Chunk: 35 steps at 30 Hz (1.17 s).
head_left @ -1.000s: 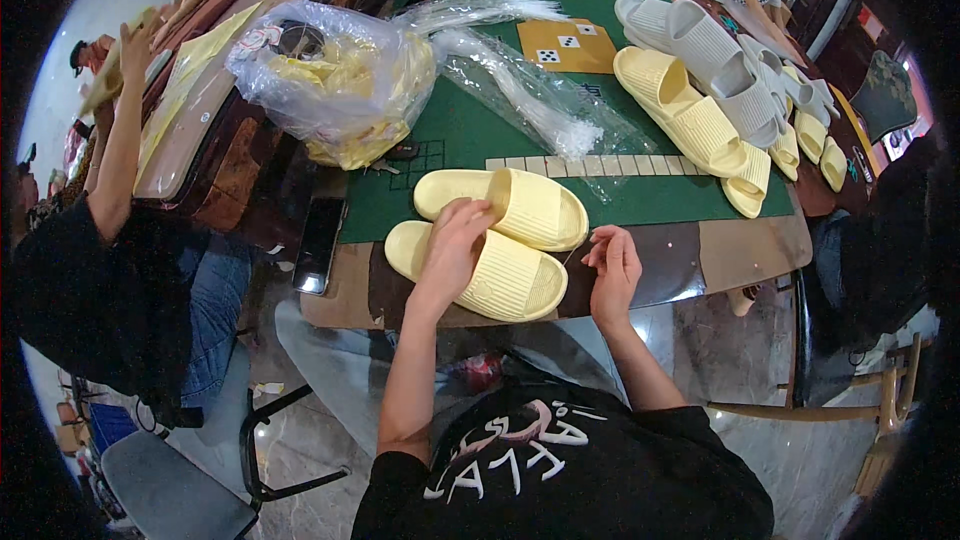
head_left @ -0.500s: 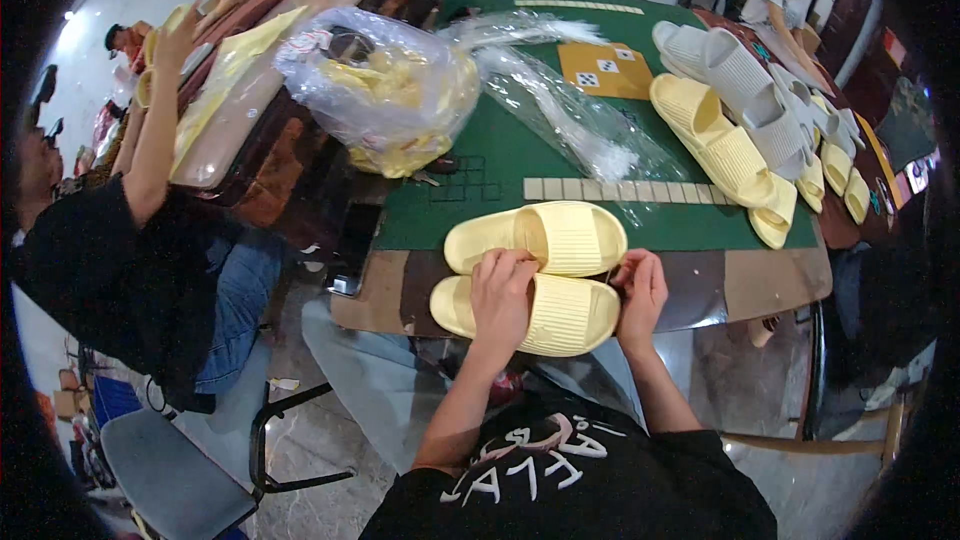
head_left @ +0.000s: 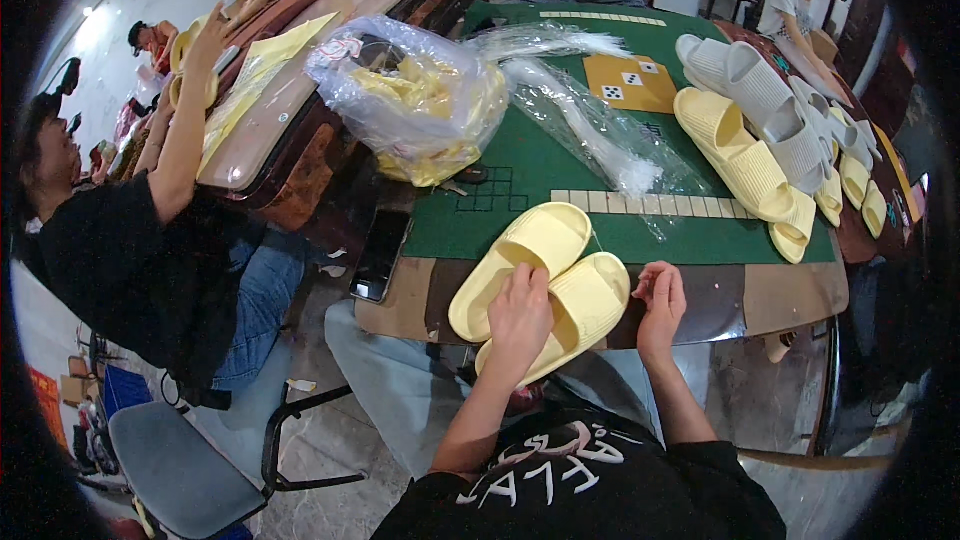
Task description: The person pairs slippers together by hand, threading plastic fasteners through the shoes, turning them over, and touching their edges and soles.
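Note:
A pair of pale yellow slide slippers [head_left: 587, 302] is tilted over the table's near edge, toes pointing away to the right. My left hand [head_left: 520, 322] is closed on them where their inner edges meet, its fingertips hidden in the foot openings. A thin pale strand shows by the toe gap between the two slippers. Just right of the near slipper's toe, apart from it, is my right hand [head_left: 661, 310], fingers curled in and pressed together. Whatever it may hold is too small to name.
Yellow and grey slippers [head_left: 735, 155] are piled at the right. Clear bags of white strands [head_left: 632, 175] lie on the green mat beside a row of pale tiles [head_left: 690, 205]. A bulging plastic bag [head_left: 410, 110] and a phone [head_left: 381, 256] are at left. Other people sit around.
The slippers have turned, their toes swinging away from me, and the far one now sits further forward. My left hand turned with them; my right hand drew off the toes. The whole view shifted slightly.

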### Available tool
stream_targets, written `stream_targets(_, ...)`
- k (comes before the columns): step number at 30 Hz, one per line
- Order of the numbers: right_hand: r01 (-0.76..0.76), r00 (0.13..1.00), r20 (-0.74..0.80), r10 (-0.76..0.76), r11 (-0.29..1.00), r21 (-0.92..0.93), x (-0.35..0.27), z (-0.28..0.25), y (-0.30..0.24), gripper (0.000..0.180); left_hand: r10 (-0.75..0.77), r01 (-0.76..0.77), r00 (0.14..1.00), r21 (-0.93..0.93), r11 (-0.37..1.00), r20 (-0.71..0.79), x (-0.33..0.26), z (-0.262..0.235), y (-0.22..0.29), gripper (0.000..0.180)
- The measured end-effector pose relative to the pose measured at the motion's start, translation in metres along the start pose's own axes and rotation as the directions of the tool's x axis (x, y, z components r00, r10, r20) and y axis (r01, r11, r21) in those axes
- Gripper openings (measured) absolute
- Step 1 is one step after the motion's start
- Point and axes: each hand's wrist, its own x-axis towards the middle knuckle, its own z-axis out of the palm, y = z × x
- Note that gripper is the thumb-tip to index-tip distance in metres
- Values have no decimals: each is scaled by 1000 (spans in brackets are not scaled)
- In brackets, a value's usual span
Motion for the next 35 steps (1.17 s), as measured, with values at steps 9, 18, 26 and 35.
stream_targets(9,31,999,43,-27,995,-98,1,2,-2,27,85,-81,996,-127,989,27,1,3,-4,20)
stream_targets(18,52,996,88,-30,963,-263,-1,4,-8,20,233,-165,958,-343,925,166,6,-18,-11,28)
stream_targets(26,662,737,657,-158,364,-655,-12,48,-51,56,265,-242,964,-364,899,13,4,14,-17,37)
stream_targets(35,674,722,675,-154,380,-633,-7,49,-14,63,217,-202,976,-330,922,10,1,25,-13,44)
